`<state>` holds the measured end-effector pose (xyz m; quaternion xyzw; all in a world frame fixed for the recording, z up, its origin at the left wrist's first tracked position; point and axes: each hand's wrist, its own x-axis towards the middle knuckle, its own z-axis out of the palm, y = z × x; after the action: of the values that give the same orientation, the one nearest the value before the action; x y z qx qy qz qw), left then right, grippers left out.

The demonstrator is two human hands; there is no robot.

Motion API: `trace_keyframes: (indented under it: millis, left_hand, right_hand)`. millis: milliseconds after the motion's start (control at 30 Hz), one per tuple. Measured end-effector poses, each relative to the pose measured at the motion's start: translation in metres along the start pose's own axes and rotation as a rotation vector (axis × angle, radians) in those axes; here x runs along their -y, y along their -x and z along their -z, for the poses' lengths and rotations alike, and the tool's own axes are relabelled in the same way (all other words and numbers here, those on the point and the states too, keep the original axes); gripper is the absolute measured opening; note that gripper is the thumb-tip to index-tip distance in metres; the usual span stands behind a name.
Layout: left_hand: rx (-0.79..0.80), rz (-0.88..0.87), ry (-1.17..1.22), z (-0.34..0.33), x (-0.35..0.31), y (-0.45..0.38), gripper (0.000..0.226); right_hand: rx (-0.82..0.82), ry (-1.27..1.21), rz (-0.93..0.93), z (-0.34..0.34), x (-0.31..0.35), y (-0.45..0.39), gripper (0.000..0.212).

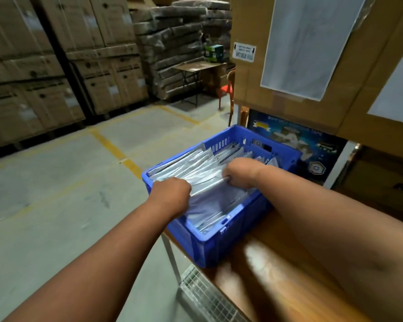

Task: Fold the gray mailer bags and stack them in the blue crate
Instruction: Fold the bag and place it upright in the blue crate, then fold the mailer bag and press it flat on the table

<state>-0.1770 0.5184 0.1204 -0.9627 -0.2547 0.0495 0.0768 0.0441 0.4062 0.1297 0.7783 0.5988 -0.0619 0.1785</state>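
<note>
Inside the blue crate (219, 242) our left hand (172, 190) and right hand (240, 171) grip a folded gray mailer bag (212, 196), seating it upright against the row.

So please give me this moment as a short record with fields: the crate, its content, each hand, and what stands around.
crate: blue crate, on a wooden table top, near its left edge
content: gray mailer bags, many, packed on edge in rows
left hand: left hand, fingers curled down among the bags at the crate's left wall; grip on a bag
right hand: right hand, fingers curled into the bags mid-crate; grip on a bag
behind crate: dark printed box, large cardboard boxes above
floor: yellow floor lines
background: stacked cartons
</note>
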Motion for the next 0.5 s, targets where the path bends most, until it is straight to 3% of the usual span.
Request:
trace_keyframes:
  millis: [67,233,300,367,500]
  left_hand:
    - [-0.001,0.015,-0.034,-0.002,0.001,-0.001,0.007]
    - [-0.132,0.041,-0.07,0.02,-0.016,-0.001,0.045]
    - [-0.242,0.025,-0.074,0.035,-0.032,-0.003,0.052]
    - [-0.301,-0.007,-0.058,0.047,-0.046,-0.007,0.051]
    - [-0.331,-0.166,-0.035,0.065,-0.104,-0.008,0.041]
  right_hand:
    - [-0.037,-0.051,-0.036,0.0,0.005,-0.002,0.013]
    - [-0.168,-0.195,-0.097,-0.003,-0.005,0.017,0.004]
    - [-0.224,-0.236,-0.131,-0.006,-0.016,0.033,0.029]
    - [-0.301,-0.234,-0.148,-0.007,-0.022,0.049,0.043]
    - [-0.357,-0.166,-0.242,-0.021,-0.041,0.104,0.037]
